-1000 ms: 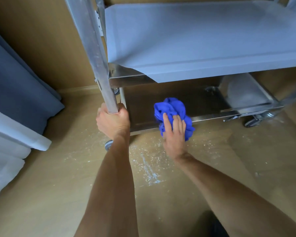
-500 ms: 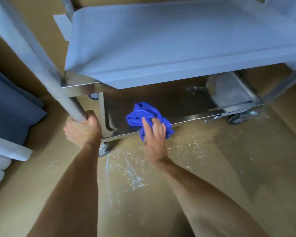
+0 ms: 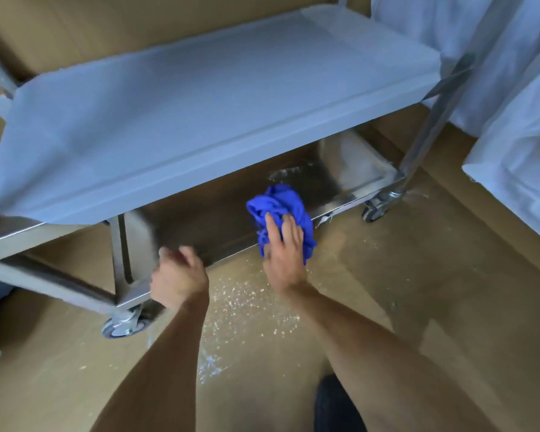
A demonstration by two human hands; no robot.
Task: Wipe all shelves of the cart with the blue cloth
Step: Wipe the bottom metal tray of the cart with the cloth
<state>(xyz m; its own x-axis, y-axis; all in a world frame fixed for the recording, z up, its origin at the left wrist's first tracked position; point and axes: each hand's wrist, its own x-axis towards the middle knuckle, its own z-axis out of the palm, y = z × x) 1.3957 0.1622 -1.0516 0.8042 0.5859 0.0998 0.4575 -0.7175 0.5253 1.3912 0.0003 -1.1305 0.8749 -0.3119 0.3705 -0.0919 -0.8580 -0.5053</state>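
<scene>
A: Place type? Indoor service or housekeeping room, likely.
B: Evidence: shiny stainless-steel wheeled cart [image 3: 349,169], caster wheels; middle shelf lined with pale plastic film [image 3: 200,113].
A: Also tan wood-look floor [image 3: 434,275] speckled with white flecks [image 3: 247,307]; white hanging fabric [image 3: 512,88] on the right.

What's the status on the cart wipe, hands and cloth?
Right hand pressing blue cloth on bottom shelf front edge. Left hand at that edge, blurred, grip unclear. Nothing blocking the shelf.
</scene>
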